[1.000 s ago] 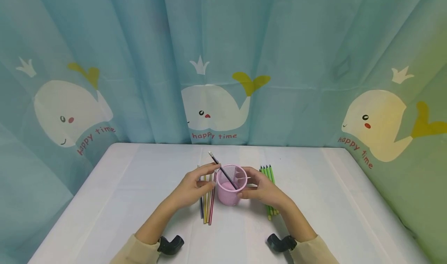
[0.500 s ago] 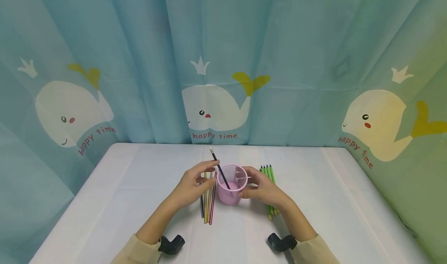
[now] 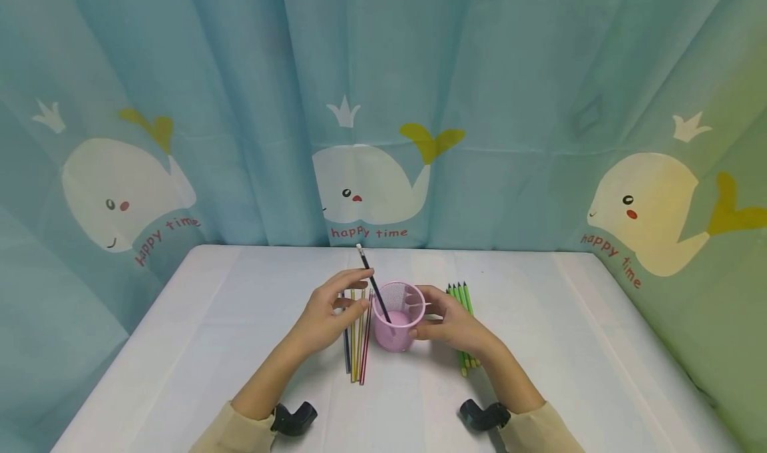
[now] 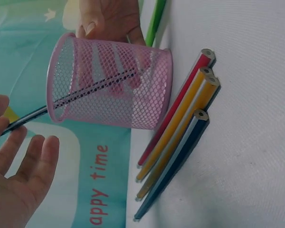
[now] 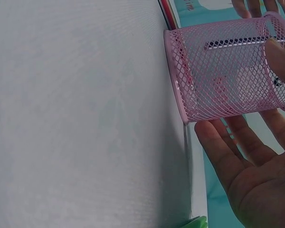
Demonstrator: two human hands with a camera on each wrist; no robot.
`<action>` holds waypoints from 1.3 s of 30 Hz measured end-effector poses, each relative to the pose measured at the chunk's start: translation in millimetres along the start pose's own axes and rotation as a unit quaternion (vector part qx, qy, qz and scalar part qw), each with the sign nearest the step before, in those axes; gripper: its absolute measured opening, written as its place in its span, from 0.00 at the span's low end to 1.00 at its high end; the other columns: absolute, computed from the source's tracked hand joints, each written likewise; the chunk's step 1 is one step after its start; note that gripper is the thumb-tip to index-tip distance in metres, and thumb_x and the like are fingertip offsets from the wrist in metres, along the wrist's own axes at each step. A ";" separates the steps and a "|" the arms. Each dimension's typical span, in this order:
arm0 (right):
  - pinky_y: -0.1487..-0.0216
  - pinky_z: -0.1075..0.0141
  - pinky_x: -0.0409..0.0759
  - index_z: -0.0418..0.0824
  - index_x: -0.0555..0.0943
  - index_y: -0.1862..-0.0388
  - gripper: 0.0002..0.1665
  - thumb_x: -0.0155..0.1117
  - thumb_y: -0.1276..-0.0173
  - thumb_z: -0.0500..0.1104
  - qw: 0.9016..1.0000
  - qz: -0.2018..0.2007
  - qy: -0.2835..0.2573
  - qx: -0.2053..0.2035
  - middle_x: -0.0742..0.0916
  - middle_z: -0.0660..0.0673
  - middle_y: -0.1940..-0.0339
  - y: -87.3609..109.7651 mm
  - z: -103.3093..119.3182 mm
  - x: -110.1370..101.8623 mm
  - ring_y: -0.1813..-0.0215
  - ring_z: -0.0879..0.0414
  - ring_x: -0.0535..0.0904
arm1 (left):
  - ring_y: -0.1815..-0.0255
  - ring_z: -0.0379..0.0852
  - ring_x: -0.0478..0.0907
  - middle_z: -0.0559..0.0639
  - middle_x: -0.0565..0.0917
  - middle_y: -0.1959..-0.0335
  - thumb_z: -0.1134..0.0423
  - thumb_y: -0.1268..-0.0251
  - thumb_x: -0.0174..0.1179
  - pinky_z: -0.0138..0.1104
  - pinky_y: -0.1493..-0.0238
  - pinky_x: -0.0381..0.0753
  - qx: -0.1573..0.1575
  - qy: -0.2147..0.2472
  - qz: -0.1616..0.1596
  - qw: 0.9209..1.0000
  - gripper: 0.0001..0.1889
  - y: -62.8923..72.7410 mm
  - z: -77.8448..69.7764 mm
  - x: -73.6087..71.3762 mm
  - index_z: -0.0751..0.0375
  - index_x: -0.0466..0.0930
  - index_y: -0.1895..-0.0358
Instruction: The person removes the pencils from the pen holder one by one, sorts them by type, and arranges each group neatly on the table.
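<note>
A pink mesh pencil cup (image 3: 392, 338) stands upright on the table in the head view. My right hand (image 3: 458, 323) holds it from the right, thumb in front near the rim and fingers round the back. With thumb and forefinger my left hand (image 4: 23, 175) pinches a black pencil (image 4: 33, 117) near its eraser end; the other fingers are spread. Seen through the mesh, the pencil leans inside the cup, its lower end above the bottom. Beside the cup, on the left, lie a red pencil (image 4: 178, 107), two yellow pencils (image 4: 187, 128) and a blue pencil (image 4: 173, 164).
Several green pencils (image 3: 460, 298) lie in a row to the right of the cup, partly hidden by the right hand. The white table (image 3: 198, 320) ends at the back against a blue whale-print curtain (image 3: 515, 73). A black wrist camera (image 3: 295, 420) sits on the left wrist.
My left hand has risen slightly, and the pencil's eraser end is higher. The black pencil stands steeper, its lower end shifted left inside the cup. My right hand and the cup have barely moved.
</note>
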State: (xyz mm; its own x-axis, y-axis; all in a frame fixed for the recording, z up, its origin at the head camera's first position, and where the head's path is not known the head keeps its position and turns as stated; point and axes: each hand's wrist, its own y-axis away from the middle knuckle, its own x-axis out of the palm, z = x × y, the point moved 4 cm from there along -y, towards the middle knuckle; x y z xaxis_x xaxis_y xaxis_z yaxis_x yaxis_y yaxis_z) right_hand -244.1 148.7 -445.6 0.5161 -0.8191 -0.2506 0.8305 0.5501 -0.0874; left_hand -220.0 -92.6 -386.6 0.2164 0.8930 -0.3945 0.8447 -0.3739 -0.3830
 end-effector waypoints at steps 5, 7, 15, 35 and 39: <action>0.35 0.46 0.78 0.39 0.70 0.30 0.41 0.76 0.42 0.38 1.000 -0.001 -0.006 0.001 0.79 0.35 0.37 -0.4 0.6 -0.3 0.38 0.37 0.76 | 0.38 0.53 0.77 0.53 0.75 0.34 0.66 0.31 0.63 0.37 0.47 0.85 0.003 -0.009 -0.011 1.000 0.25 -0.5 -4.1 -2.1 0.55 0.73 0.32; 0.35 0.45 0.78 0.39 0.70 0.30 0.41 0.76 0.42 0.38 1.000 -0.001 -0.006 0.000 0.79 0.35 0.37 -0.3 0.3 -0.1 0.38 0.37 0.76 | 0.38 0.53 0.77 0.52 0.75 0.34 0.66 0.31 0.62 0.36 0.46 0.85 0.004 -0.012 -0.015 1.000 0.24 -0.4 -5.4 -2.7 0.54 0.73 0.32; 0.36 0.48 0.79 0.44 0.71 0.30 0.42 0.77 0.43 0.39 1.000 -0.007 -0.002 0.022 0.80 0.40 0.37 2.1 0.7 1.7 0.39 0.39 0.77 | 0.38 0.54 0.77 0.52 0.76 0.34 0.67 0.31 0.62 0.37 0.46 0.85 0.015 -0.013 -0.024 1.000 0.24 0.8 -10.4 -4.8 0.54 0.73 0.32; 0.36 0.51 0.79 0.37 0.69 0.30 0.42 0.76 0.43 0.37 1.000 -0.001 -0.014 0.010 0.78 0.34 0.37 0.2 4.0 2.5 0.38 0.36 0.76 | 0.44 0.50 0.81 0.50 0.77 0.38 0.71 0.32 0.62 0.33 0.50 0.87 0.048 0.009 -0.114 0.992 0.23 -0.1 -21.7 -22.6 0.57 0.75 0.35; 0.37 0.58 0.80 0.37 0.69 0.30 0.43 0.77 0.44 0.36 1.000 -0.001 -0.021 0.006 0.78 0.34 0.37 0.7 4.9 2.6 0.38 0.36 0.75 | 0.47 0.48 0.82 0.50 0.78 0.42 0.70 0.34 0.64 0.34 0.52 0.88 0.030 0.038 -0.134 0.990 0.22 0.4 -22.9 -26.4 0.57 0.76 0.37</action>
State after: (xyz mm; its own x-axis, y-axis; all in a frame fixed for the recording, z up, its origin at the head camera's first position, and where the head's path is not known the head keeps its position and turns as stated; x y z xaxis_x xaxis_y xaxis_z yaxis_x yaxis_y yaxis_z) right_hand -241.2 146.2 -441.6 0.5229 -0.8260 -0.2107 0.8337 0.5471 -0.0757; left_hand -214.1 -110.6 -357.3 0.0257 0.9775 -0.2092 0.8470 -0.1324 -0.5149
